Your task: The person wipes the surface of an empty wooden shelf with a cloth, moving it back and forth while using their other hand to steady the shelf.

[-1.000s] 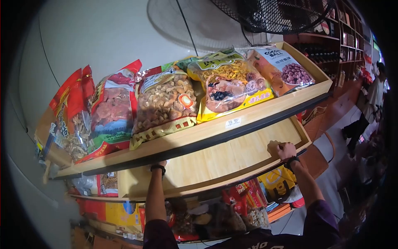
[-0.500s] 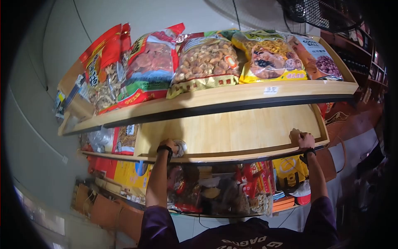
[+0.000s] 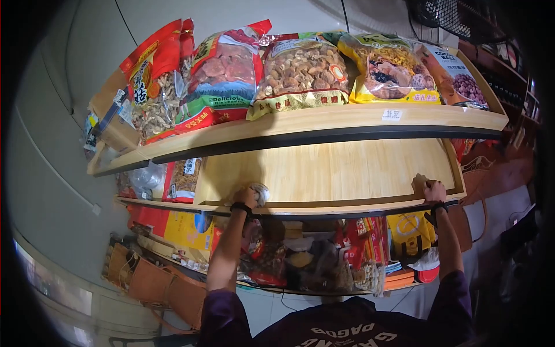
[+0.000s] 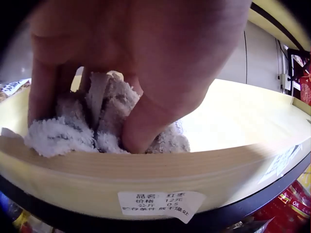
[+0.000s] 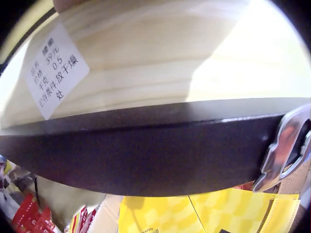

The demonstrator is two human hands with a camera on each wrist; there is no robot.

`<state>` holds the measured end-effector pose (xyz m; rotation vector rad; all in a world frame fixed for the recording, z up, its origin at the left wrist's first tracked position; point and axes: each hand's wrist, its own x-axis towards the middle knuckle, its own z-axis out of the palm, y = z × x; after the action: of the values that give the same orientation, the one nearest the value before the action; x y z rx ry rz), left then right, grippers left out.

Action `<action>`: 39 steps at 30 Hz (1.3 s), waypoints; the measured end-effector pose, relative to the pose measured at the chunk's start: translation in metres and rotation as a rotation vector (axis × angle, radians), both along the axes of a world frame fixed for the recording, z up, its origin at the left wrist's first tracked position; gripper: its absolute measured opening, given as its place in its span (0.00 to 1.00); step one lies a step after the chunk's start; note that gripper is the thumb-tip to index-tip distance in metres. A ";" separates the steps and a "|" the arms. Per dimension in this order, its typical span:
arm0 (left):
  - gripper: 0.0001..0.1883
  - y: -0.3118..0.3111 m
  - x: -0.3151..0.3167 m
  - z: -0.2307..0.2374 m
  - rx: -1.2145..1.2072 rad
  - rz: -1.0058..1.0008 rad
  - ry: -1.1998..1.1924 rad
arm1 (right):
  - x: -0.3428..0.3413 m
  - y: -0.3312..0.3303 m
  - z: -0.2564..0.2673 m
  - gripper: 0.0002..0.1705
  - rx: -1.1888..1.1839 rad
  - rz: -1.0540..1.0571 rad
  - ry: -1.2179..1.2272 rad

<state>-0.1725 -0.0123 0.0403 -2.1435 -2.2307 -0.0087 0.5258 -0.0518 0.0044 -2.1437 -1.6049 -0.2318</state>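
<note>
Grey-white cloth (image 4: 114,109): fluffy and bunched up, in the wooden tray (image 3: 347,173) by its front edge. It might catch on that edge or leave fluff if rubbed hard.
Left hand (image 4: 146,53): its fingers and thumb hold the cloth.
Right hand (image 3: 435,191): at the tray's front edge, near the right corner. I can't tell if it grips. Pushing down too hard might tip the tray.
Price sticker (image 4: 158,205): on the tray's front, with a corner curling up. A rub might peel it off.
Top shelf (image 3: 324,126): full of fat food bags that lean back. A bump might make one slide.
Brown snack bag (image 3: 303,72): lots of lumpy brown bits.
Yellow bag (image 3: 393,69): a food picture on its front.
Red bag (image 3: 184,180): thin brown food, just left of the tray.
Bottom shelf (image 3: 404,283): red packs and a big yellow pack (image 3: 410,231).
</note>
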 end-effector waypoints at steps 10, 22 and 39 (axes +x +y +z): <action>0.17 0.017 -0.014 -0.014 -0.002 0.000 -0.134 | 0.000 0.004 -0.001 0.16 -0.017 0.001 0.061; 0.19 0.082 0.015 -0.012 0.109 -0.090 -0.230 | -0.004 0.003 0.008 0.15 0.001 0.021 0.182; 0.30 0.186 0.016 -0.005 0.339 -0.167 -0.097 | -0.001 0.001 0.015 0.17 -0.050 0.004 0.188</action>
<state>-0.1569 0.1732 0.0357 -2.1668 -1.9169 -0.4699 0.5245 -0.0512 0.0190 -2.1288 -1.5219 0.0121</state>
